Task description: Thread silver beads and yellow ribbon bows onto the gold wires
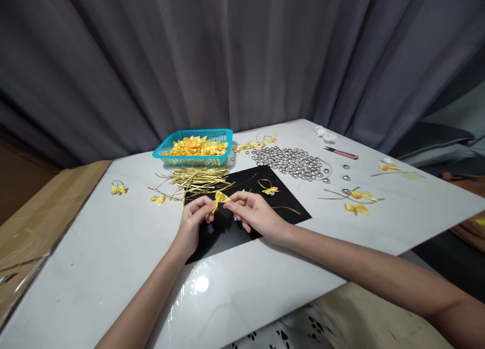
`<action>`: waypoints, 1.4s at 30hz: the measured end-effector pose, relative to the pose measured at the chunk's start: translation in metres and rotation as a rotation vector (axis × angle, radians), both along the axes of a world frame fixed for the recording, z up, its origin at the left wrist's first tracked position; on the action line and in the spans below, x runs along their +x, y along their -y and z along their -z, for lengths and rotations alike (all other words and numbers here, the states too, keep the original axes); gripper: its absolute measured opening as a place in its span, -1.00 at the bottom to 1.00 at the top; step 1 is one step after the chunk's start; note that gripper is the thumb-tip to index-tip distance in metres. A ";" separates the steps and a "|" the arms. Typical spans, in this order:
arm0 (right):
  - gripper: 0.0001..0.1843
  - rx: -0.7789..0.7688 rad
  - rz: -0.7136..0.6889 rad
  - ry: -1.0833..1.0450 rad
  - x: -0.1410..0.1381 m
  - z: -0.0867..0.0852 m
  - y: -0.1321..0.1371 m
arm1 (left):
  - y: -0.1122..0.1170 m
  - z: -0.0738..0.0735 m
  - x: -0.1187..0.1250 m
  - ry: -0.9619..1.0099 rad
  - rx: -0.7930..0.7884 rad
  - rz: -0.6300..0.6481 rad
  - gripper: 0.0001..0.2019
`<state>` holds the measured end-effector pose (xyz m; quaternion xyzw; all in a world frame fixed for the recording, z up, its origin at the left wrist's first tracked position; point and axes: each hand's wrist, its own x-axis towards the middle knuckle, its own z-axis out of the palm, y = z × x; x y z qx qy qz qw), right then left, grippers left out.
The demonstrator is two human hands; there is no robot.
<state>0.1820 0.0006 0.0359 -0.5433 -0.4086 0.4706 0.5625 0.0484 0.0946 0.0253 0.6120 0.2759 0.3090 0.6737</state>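
Both hands meet over a black mat [282, 197] on the white table [113, 248]. My left hand [193, 220] and my right hand [252, 212] pinch the two sides of a small yellow ribbon bow [220, 198], fingers closed on it. A small silver bead [235, 218] shows just under my right fingers. A finished yellow bow with a gold tie [270, 189] lies on the mat beyond my right hand.
A teal basket [166, 146] of yellow bows stands at the back, gold wire ties [197, 178] in front of it. Several silver beads [293, 162] are heaped right of it. Pink-handled scissors [343, 153] and loose bows [359, 200] lie right. One bow [117, 189] lies left.
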 end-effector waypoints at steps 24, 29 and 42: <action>-0.79 -0.065 -0.333 0.377 0.059 -0.018 -0.006 | -0.011 -0.012 -0.006 0.097 -0.260 0.103 -0.87; -0.84 0.019 -0.340 0.366 0.064 -0.022 -0.004 | -0.009 -0.011 -0.004 0.025 -0.128 0.056 -0.81; -0.82 0.228 -0.376 -0.159 0.053 -0.032 0.009 | -0.002 -0.005 -0.003 -0.087 0.497 0.123 -0.78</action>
